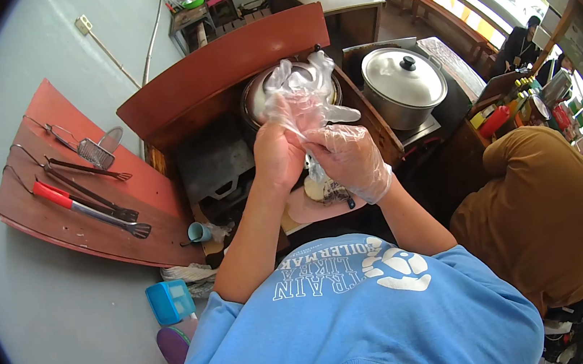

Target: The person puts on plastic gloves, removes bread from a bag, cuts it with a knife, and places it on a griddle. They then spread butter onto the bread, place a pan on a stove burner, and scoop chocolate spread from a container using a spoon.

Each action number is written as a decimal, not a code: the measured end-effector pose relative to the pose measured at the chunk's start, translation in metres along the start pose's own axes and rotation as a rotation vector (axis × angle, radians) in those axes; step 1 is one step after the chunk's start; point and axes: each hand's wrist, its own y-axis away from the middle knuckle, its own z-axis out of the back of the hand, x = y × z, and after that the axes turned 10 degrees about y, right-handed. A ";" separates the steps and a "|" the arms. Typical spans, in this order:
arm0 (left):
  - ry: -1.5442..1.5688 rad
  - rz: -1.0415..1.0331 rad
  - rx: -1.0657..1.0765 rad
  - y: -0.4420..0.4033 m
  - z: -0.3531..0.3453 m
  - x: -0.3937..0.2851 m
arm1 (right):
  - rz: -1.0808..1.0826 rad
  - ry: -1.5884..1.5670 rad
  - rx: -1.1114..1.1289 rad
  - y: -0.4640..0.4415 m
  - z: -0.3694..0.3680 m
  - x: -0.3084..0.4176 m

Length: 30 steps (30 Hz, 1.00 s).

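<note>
A clear plastic glove (pixel 301 97) is partly over my left hand (pixel 281 147), its puffed fingers pointing away from me. The fingers of my left hand reach up into it, apart as far as the plastic lets me see. My right hand (pixel 353 160), wearing a clear glove too, pinches the cuff of that glove. Behind the hands, a round metal pot (pixel 253 106) is partly hidden by the glove. Below them lies a pink cutting board (pixel 306 211) with a pale round item (pixel 315 188) and a dark handle tip on it.
A lidded steel pot (pixel 404 88) stands on the right. Nearby at right is a person in a brown shirt (pixel 536 217). Tongs (pixel 91 210) and strainers hang on the red board (pixel 23 189) at left. A blue cup (pixel 198 231) and a blue container (pixel 169 302) are lower left.
</note>
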 end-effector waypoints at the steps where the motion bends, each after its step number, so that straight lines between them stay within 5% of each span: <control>1: 0.100 0.106 0.049 0.002 0.004 0.000 | -0.002 -0.001 0.004 0.002 -0.001 0.002; 6: 0.184 0.206 0.303 0.011 0.001 -0.015 | -0.056 -0.111 0.089 -0.008 0.004 0.011; 10: -0.047 0.083 -0.026 0.005 0.027 -0.020 | -0.085 -0.135 0.131 -0.001 -0.007 0.012; 13: -0.123 0.145 0.086 0.013 0.031 -0.029 | -0.106 -0.111 0.151 0.008 -0.016 0.018; 15: -0.255 0.155 0.125 0.016 0.029 -0.036 | -0.165 -0.219 0.034 0.009 -0.019 0.025; 17: -0.016 0.304 0.171 0.016 0.021 -0.041 | -0.156 -0.233 0.047 0.013 -0.014 0.020; 19: -0.085 0.313 0.209 0.020 0.014 -0.047 | -0.546 -0.302 -0.218 0.020 -0.014 0.017; 21: -0.069 0.287 0.189 0.026 0.006 -0.052 | -0.528 0.010 -0.216 0.013 -0.011 0.007; 27: 0.002 0.361 0.194 0.024 0.019 -0.064 | -0.355 -0.436 0.189 0.019 -0.013 -0.013; 30: -0.182 0.184 0.063 0.017 0.036 -0.064 | -0.452 -0.650 0.065 0.014 -0.009 -0.002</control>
